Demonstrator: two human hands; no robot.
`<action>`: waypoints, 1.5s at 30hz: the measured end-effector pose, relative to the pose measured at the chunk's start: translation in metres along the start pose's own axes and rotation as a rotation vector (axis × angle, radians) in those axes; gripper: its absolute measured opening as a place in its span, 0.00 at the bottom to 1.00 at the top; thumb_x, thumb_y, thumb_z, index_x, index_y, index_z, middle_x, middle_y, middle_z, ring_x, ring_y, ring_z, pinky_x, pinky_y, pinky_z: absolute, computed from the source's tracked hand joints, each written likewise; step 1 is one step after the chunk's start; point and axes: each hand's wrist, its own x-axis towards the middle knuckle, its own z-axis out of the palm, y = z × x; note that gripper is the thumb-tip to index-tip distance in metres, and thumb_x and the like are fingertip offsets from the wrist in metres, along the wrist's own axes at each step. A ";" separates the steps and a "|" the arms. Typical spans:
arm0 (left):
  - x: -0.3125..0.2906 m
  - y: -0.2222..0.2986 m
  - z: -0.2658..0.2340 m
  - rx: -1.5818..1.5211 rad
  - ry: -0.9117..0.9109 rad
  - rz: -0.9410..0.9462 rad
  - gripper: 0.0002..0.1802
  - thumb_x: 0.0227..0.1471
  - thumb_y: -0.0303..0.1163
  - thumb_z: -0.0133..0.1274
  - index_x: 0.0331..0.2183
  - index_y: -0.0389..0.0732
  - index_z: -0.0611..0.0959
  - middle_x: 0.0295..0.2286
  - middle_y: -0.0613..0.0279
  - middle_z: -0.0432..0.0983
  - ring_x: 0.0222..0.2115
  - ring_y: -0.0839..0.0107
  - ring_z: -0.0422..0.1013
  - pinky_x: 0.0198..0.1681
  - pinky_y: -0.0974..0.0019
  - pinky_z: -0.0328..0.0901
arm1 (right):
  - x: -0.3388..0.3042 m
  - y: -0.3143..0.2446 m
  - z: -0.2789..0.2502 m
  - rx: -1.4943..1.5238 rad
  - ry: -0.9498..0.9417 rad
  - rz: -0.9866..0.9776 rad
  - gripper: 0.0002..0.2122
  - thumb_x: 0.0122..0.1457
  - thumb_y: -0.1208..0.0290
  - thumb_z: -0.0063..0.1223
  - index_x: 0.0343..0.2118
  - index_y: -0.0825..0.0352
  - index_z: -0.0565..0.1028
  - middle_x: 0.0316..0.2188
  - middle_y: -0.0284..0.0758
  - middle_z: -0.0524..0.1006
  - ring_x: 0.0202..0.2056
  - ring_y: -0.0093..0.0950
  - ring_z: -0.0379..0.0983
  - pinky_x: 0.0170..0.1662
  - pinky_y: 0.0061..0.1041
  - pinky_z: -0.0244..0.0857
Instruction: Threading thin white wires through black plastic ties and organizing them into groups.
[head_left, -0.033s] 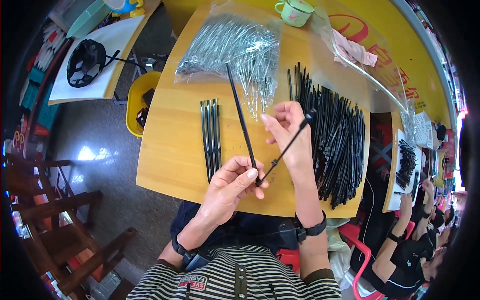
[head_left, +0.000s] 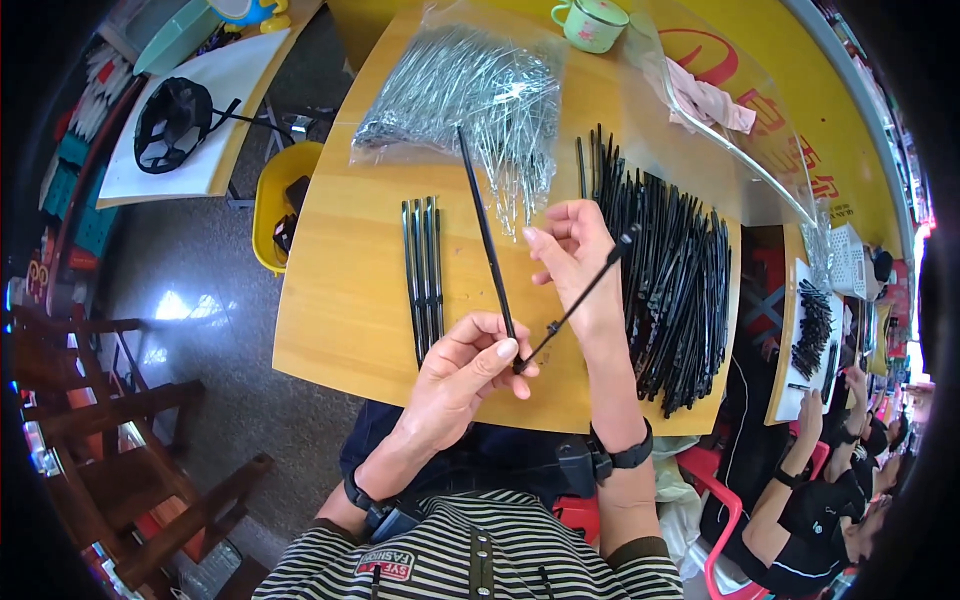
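My left hand grips a black jointed rod at its bend, between thumb and fingers. One long section points up and away; the other slants up to the right, passing in front of my right wrist. My right hand is raised beside the near ends of thin silvery wires, its fingers curled toward the thumb. Whatever it may pinch is too small to make out. Several black rods lie side by side left of my hands. A large heap of black rods lies to the right.
A clear plastic bag full of wires lies at the table's far side, near a green enamel mug and a pink cloth. A yellow bin stands left of the table. Other people sit at the far right.
The rod's upper ends have shifted very slightly to the right, and my right hand sits a touch higher. My left hand keeps its grip at the bend.
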 end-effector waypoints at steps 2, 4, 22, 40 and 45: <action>-0.001 -0.001 -0.001 -0.004 -0.032 -0.015 0.06 0.54 0.27 0.45 0.36 0.37 0.71 0.32 0.59 0.70 0.32 0.70 0.70 0.29 0.72 0.68 | 0.002 0.002 -0.001 0.043 -0.023 -0.002 0.09 0.52 0.76 0.50 0.35 0.71 0.67 0.24 0.32 0.70 0.22 0.17 0.64 0.22 0.17 0.61; -0.001 -0.001 -0.004 -0.004 -0.043 -0.011 0.07 0.54 0.27 0.45 0.36 0.37 0.72 0.32 0.60 0.70 0.32 0.72 0.70 0.30 0.72 0.68 | -0.003 -0.003 -0.005 0.026 -0.018 0.015 0.09 0.52 0.76 0.50 0.35 0.71 0.67 0.24 0.32 0.69 0.22 0.17 0.63 0.22 0.17 0.61; -0.008 -0.007 -0.002 0.042 -0.092 -0.002 0.08 0.54 0.28 0.46 0.37 0.36 0.72 0.30 0.62 0.70 0.31 0.75 0.70 0.30 0.74 0.68 | 0.002 -0.011 -0.013 -0.168 -0.185 0.179 0.13 0.53 0.66 0.52 0.36 0.69 0.66 0.20 0.28 0.68 0.18 0.13 0.59 0.18 0.11 0.52; -0.027 -0.009 -0.006 0.150 -0.140 -0.012 0.08 0.54 0.28 0.45 0.37 0.37 0.72 0.31 0.61 0.70 0.32 0.73 0.70 0.33 0.73 0.68 | -0.076 -0.002 -0.060 -0.231 -0.304 0.198 0.05 0.53 0.76 0.48 0.31 0.69 0.68 0.19 0.28 0.69 0.19 0.14 0.62 0.21 0.14 0.56; -0.032 -0.010 -0.002 0.147 -0.160 -0.040 0.10 0.54 0.26 0.45 0.40 0.37 0.72 0.32 0.60 0.71 0.34 0.72 0.70 0.35 0.72 0.69 | -0.097 -0.009 -0.066 -0.041 -0.278 0.173 0.04 0.56 0.73 0.47 0.31 0.67 0.67 0.20 0.27 0.69 0.20 0.13 0.64 0.20 0.12 0.56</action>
